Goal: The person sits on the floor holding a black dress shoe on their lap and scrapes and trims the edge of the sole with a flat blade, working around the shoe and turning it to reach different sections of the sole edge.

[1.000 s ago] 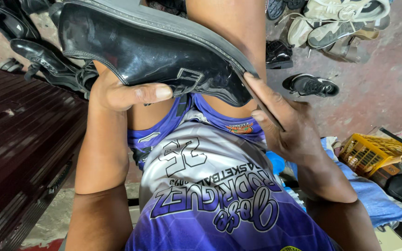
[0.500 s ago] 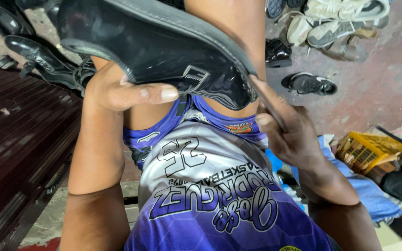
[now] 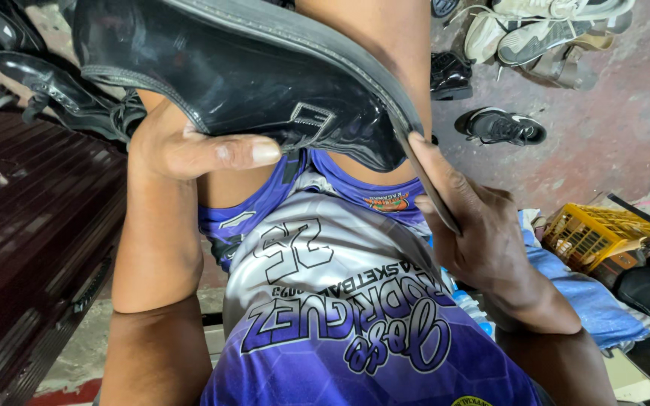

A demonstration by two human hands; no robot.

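Black glossy leather fills the top of the view: a dress shoe [image 3: 250, 83] lies across the person's lap, sole edge turned up and to the right. The left hand [image 3: 189, 146] is closed on the upper from below, thumb laid flat along the side near a small metal buckle. The right hand [image 3: 483, 233] pinches the loose edge of the sole [image 3: 423, 180] between thumb and fingers, so both hands are holding the same shoe.

Compared with a second ago the shoe sits slightly higher and farther right, and the right hand has slid up so that its fingers now grip the sole edge more firmly; the left thumb has stretched out further along the upper. That reads, in my judgement, as a firmer hold on the sole where it parts from the upper.

Its long axis runs from upper left, above the left hand, down to lower right at the right hand. Which end is toe I cannot tell for certain.

Left of the left hand lie more black shoes [image 3: 62, 90] and a dark red corrugated sheet [image 3: 31, 248]. Beyond the right hand are pale sneakers [image 3: 536, 30], a black sneaker [image 3: 502, 126] and a yellow crate [image 3: 592, 233] on the floor.
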